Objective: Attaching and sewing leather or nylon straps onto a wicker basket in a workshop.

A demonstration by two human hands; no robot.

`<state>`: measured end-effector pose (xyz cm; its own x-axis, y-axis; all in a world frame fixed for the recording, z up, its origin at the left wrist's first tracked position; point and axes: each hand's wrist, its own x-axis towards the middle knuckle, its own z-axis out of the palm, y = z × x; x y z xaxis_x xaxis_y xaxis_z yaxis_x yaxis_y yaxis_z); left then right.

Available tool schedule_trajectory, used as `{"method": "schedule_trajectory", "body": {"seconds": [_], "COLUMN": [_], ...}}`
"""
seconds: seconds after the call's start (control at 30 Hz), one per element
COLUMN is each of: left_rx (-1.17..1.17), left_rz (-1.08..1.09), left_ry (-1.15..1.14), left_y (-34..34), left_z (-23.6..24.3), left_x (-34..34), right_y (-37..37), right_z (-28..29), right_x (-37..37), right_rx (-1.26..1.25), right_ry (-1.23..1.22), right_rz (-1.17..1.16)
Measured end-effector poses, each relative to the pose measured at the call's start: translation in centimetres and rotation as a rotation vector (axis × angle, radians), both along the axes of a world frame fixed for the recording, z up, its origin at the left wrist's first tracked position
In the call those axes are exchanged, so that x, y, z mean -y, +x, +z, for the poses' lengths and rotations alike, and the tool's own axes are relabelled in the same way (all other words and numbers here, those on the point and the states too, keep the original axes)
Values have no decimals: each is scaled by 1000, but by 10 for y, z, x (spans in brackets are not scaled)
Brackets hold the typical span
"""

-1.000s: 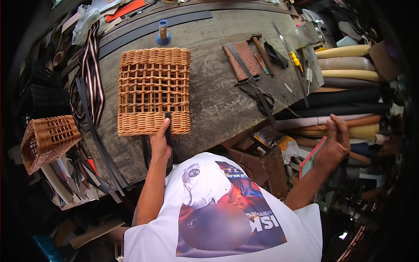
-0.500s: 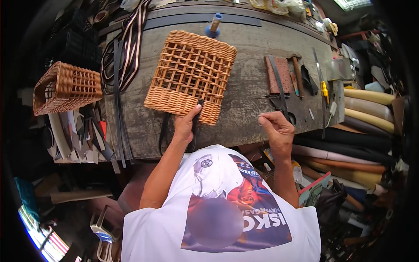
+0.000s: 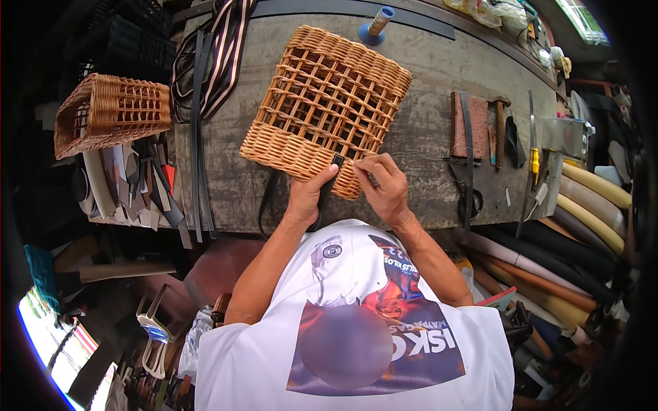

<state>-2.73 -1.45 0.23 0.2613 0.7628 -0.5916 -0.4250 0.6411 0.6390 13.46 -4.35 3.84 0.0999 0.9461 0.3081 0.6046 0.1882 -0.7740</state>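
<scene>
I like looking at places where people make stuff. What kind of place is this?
It looks like a craft workshop, probably for making wicker bags. A wicker basket lies on a worn workbench, a hammer and other hand tools sit alongside, and rolls of material are stacked at the right.

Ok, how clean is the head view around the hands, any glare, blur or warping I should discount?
Head view: even daylight, the left hand and right hand sharp on the wicker basket; fisheye bends the workbench edges toward the rim; corners are black; bright blown-out patch at lower left; a round blurred spot on the shirt print.
</scene>
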Motion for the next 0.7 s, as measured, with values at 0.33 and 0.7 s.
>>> {"method": "schedule_trajectory", "body": {"seconds": [0.33, 0.7], "left_rx": [-4, -5], "left_rz": [-8, -8], "left_ry": [-17, -27], "left_y": [0, 0], "left_z": [-1, 2], "left_x": [0, 1], "right_y": [0, -2], "right_z": [-4, -5], "right_x": [-3, 3], "right_rx": [96, 219], "right_ry": [54, 96], "right_rz": [111, 170]}}
